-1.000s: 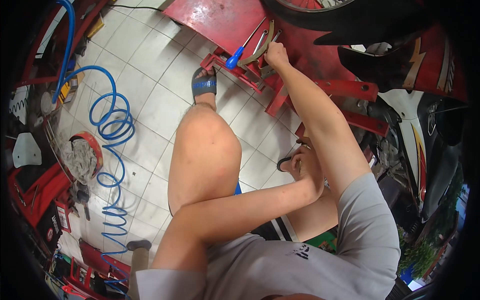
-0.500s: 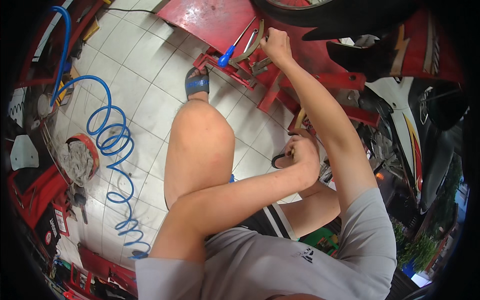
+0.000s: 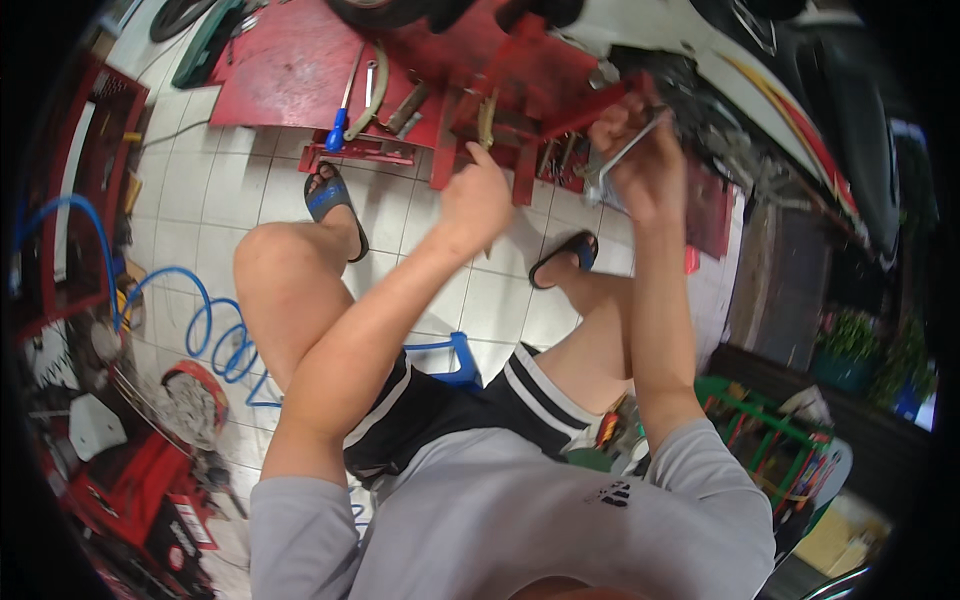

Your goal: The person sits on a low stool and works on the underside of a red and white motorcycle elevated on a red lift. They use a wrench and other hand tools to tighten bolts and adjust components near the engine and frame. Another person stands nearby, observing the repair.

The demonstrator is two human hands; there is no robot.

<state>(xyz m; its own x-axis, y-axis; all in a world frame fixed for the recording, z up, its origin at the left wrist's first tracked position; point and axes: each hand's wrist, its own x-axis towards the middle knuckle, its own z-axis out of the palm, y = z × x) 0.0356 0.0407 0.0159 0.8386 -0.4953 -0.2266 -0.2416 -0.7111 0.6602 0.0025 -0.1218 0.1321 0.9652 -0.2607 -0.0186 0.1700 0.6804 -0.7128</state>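
Observation:
My right hand (image 3: pixel 645 165), smeared by motion, is closed on a slim silver wrench (image 3: pixel 634 148) beside the motorcycle's underside. My left hand (image 3: pixel 478 208) is held over the floor between my knees, in front of the red metal stand. Its index finger points toward a brass-coloured part (image 3: pixel 487 120) on the stand, while the other fingers are curled. A thin brownish end (image 3: pixel 488 248) pokes out below that fist; what it belongs to is hidden. On the red platform (image 3: pixel 270 85) lie a blue-handled screwdriver (image 3: pixel 338 128), a small wrench (image 3: pixel 369 88), a curved metal strip (image 3: pixel 376 100) and a metal cylinder (image 3: pixel 406 108).
A white motorcycle (image 3: pixel 760 95) stands over the platform at the right. On the left, a coiled blue air hose (image 3: pixel 205 325) lies near a red tub of rags (image 3: pixel 200 395). A blue stool (image 3: pixel 460 358) is under me; a green rack (image 3: pixel 765 430) stands at lower right.
The view has swung to the right. My right hand has left the platform's tools and now holds the wrench by the motorcycle. My left hand has moved forward, away from my right knee.

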